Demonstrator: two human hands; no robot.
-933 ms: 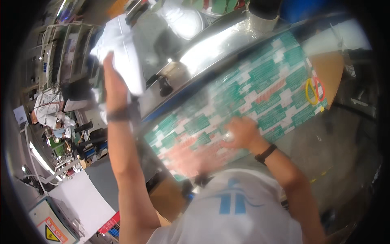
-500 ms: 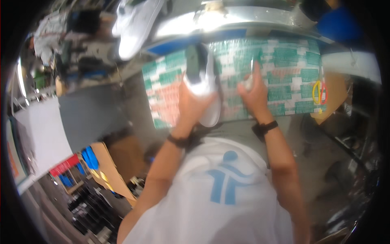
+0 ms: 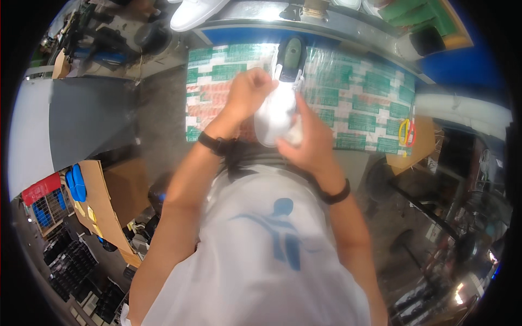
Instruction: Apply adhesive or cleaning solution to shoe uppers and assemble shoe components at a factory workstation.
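Presently: white sneaker (image 3: pixel 274 111) on glossy worktop (image 3: pixel 364 103), toe toward six o'clock; left hand (image 3: pixel 248 95) at nine, fingertips bunched, contents unclear; right hand (image 3: pixel 314 142) at four, spread; possible skid from uneven pressing.

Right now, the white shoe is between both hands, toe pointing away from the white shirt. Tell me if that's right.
Wrong direction: the head view shows the toe pointing toward the white shirt. The white shoe is between the left hand and right hand.
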